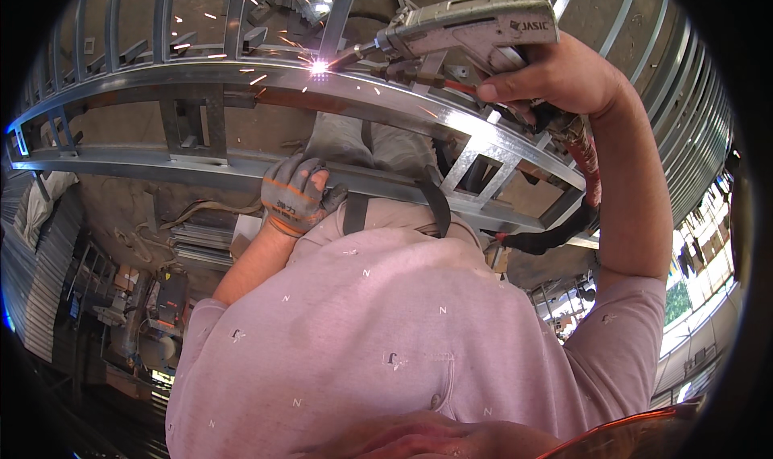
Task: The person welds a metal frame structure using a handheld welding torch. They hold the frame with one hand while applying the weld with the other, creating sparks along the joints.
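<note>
My bare right hand is closed around the grip of a pale, scuffed handheld welding gun. The gun points left, its narrow nozzle reaching down to the top edge of a metal frame. At the tip a bright weld spot glows, throwing orange sparks to the left. My left hand, in a grey and orange work glove with some bare skin showing, is curled over the near rail of that frame, close to my waist. Its fingertips are partly hidden.
Long metal bars run away from the frame's far side. A sheathed cable hangs from the gun down to the right. Stacked metal lengths lie on the floor at left, near an orange and black machine. Offcuts lie beyond the weld.
</note>
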### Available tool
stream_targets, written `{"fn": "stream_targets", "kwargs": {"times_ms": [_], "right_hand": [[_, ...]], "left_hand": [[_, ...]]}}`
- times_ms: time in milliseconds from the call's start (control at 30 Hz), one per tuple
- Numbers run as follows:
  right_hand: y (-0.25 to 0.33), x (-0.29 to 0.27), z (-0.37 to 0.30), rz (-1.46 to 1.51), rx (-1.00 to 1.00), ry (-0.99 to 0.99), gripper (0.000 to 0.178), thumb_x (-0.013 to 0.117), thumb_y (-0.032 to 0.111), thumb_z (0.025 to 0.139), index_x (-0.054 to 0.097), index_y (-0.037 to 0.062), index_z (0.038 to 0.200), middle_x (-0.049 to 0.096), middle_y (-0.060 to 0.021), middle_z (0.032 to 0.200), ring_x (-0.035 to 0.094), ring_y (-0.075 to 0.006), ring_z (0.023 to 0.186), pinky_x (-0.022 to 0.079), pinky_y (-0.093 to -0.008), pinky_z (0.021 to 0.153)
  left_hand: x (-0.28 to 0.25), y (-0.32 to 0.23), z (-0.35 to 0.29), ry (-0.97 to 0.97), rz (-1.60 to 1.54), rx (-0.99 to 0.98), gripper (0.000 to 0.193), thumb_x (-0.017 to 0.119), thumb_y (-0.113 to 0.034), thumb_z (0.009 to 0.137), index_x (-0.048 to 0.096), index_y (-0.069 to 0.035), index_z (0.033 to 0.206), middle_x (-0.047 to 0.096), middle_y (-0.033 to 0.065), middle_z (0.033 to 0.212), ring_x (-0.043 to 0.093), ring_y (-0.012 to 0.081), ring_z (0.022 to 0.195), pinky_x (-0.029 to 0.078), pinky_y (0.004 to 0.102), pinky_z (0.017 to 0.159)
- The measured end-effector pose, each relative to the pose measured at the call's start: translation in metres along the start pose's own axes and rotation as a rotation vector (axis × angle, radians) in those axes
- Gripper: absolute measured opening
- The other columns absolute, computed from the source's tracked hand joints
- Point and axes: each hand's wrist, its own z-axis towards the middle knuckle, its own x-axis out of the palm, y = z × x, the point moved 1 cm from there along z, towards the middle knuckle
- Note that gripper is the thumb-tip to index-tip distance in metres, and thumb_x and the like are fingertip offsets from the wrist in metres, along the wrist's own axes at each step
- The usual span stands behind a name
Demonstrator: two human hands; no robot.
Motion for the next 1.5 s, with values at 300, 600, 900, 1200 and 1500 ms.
{"fn": "stream_targets", "kwargs": {"times_ms": [300,600,900,1200,1500], "right_hand": [[-0.003,-0.001,0.0,-0.007,0.028,0.01,0.043,0.089,0.027,0.084,0.076,-0.0016,0.114,0.073,-0.0074,0.081,0.064,-0.0136,0.063,0.052,-0.0291,0.056],[-0.005,-0.001,-0.004,0.011,0.016,0.003,0.045,0.089,0.025,0.083,0.075,-0.0008,0.118,0.074,-0.0071,0.085,0.064,-0.0132,0.065,0.052,-0.0293,0.057],[-0.009,-0.002,-0.006,0.012,0.019,-0.001,0.045,0.089,0.024,0.083,0.075,-0.0008,0.118,0.074,-0.0069,0.086,0.065,-0.0131,0.067,0.052,-0.0292,0.058],[-0.014,-0.004,-0.008,0.035,0.019,0.003,0.039,0.087,0.019,0.085,0.074,-0.0028,0.115,0.072,-0.0068,0.08,0.062,-0.0137,0.058,0.05,-0.0297,0.054],[-0.023,0.0,-0.022,0.043,-0.034,-0.038,0.044,0.088,0.018,0.082,0.074,-0.0007,0.119,0.074,-0.008,0.091,0.067,-0.0154,0.073,0.055,-0.0309,0.067]], "left_hand": [[0.001,0.0,-0.003,0.019,-0.009,-0.006,0.033,0.083,-0.041,0.081,0.07,-0.014,0.097,0.071,0.0056,0.103,0.068,0.0322,0.1,0.055,0.0482,0.083],[0.0,0.0,-0.002,0.024,-0.013,-0.009,0.033,0.083,-0.04,0.081,0.072,-0.014,0.096,0.071,0.0056,0.103,0.068,0.0326,0.101,0.055,0.0488,0.083],[0.001,-0.001,-0.003,0.029,-0.003,-0.016,0.032,0.084,-0.039,0.08,0.072,-0.014,0.096,0.071,0.0059,0.104,0.068,0.0325,0.101,0.055,0.0491,0.084],[-0.001,-0.002,0.0,0.007,0.014,-0.009,0.034,0.085,-0.04,0.078,0.071,-0.013,0.094,0.072,0.0052,0.102,0.07,0.0314,0.1,0.055,0.047,0.084],[-0.001,-0.003,0.0,0.022,0.026,-0.012,0.035,0.085,-0.04,0.078,0.07,-0.014,0.095,0.072,0.0048,0.104,0.069,0.031,0.103,0.055,0.046,0.085]]}}
